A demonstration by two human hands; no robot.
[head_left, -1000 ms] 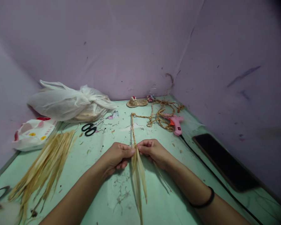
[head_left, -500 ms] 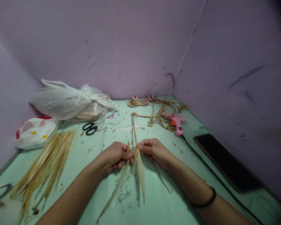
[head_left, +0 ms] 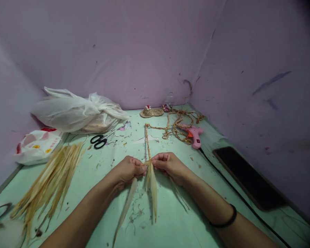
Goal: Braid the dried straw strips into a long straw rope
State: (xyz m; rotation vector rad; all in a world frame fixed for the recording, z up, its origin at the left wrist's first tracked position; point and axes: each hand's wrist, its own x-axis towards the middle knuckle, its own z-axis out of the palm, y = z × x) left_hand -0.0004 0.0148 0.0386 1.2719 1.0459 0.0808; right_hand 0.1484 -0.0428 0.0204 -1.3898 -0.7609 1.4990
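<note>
The left hand (head_left: 127,171) has its grip pinched on a long strip (head_left: 126,208) that hangs down from it toward the person, and the right hand (head_left: 172,168) has its grip pinched at the near end of the braid (head_left: 148,144), so the right one looks a bit closer to that end. From there the braid goes almost straight away from the person, up the middle of the bench (head_left: 175,217), while the loose leaves (head_left: 153,196) hang the other way, between the two hands.
</note>
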